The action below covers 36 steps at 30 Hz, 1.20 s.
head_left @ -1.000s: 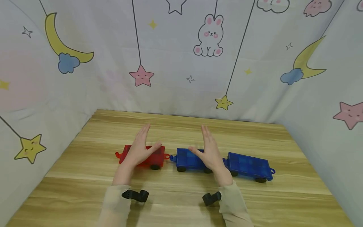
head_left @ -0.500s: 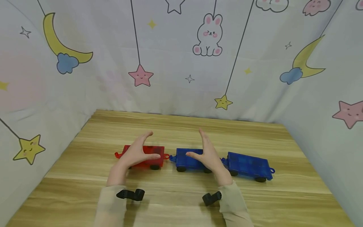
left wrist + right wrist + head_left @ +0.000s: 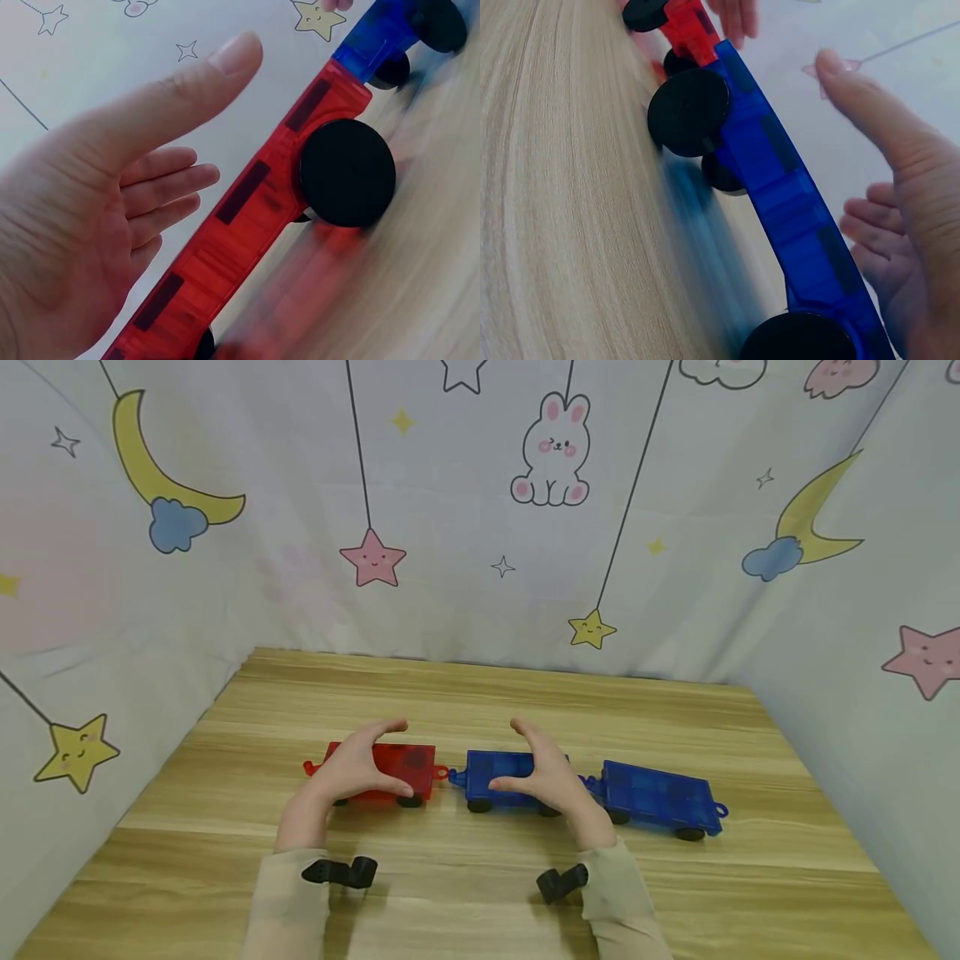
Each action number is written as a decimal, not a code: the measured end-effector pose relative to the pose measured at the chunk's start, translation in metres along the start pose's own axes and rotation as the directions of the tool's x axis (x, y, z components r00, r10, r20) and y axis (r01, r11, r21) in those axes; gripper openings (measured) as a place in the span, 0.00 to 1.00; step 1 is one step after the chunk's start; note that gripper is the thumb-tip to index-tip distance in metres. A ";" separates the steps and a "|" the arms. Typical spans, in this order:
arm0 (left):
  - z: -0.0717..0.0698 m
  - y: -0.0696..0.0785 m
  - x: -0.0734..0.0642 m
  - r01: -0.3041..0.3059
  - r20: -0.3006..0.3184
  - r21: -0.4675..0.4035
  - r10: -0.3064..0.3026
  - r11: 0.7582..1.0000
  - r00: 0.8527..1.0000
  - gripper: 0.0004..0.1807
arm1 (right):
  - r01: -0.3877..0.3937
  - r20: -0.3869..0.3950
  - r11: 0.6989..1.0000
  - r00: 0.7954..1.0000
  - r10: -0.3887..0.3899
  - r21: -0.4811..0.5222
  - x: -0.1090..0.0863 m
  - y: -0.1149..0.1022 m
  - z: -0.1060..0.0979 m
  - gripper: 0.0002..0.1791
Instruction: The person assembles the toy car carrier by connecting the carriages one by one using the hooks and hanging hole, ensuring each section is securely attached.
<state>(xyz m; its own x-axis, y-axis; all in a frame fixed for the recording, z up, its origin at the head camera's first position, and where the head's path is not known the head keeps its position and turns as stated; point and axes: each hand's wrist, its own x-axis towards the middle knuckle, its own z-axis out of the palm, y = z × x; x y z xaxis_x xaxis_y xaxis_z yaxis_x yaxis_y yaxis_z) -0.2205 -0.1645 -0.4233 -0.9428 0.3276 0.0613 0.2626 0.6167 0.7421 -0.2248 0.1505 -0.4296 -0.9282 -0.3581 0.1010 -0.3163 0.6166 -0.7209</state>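
Observation:
My left hand (image 3: 347, 772) is over the red toy train car (image 3: 417, 762), thumb and fingers curved apart in a C. In the left wrist view the thumb and fingers stand beside the top edge of the red car (image 3: 225, 240) with nothing between them. My right hand (image 3: 557, 782) is held the same way over the middle blue toy train car (image 3: 487, 775). The right wrist view shows that blue car (image 3: 780, 187) with its black wheels on the table, the thumb and fingers apart from it. The hands hide parts of both cars.
Another blue train car (image 3: 660, 795) stands at the right end of the row, slightly angled, its hook near the middle car. The wood-grain table (image 3: 465, 877) is backed by a white curtain (image 3: 450, 610) printed with moons, stars and a rabbit.
The fingers of both hands have gone from stretched forward to curved inward. My left hand has shifted a little left and nearer the body. The train cars have not moved.

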 end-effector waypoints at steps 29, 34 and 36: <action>0.003 -0.005 0.002 -0.011 0.095 0.054 0.006 0.998 0.995 0.53 | 0.069 0.054 0.998 0.996 -0.068 -0.011 0.001 0.008 0.002 0.47; 0.002 -0.003 0.002 -0.022 0.094 0.062 0.016 0.998 0.995 0.51 | 0.063 0.055 0.998 0.997 -0.062 -0.011 0.001 0.007 0.002 0.46; 0.002 -0.003 0.002 -0.022 0.094 0.059 0.017 0.998 0.995 0.51 | 0.061 0.056 0.998 0.997 -0.060 -0.012 0.001 0.008 0.002 0.46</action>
<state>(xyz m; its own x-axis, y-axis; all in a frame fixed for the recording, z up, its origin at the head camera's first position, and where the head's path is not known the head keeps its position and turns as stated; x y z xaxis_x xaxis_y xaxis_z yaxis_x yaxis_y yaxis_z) -0.2230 -0.1643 -0.4268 -0.9148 0.4038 0.0108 0.2953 0.6502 0.7000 -0.2274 0.1534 -0.4365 -0.8953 -0.4329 0.1055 -0.3742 0.6022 -0.7052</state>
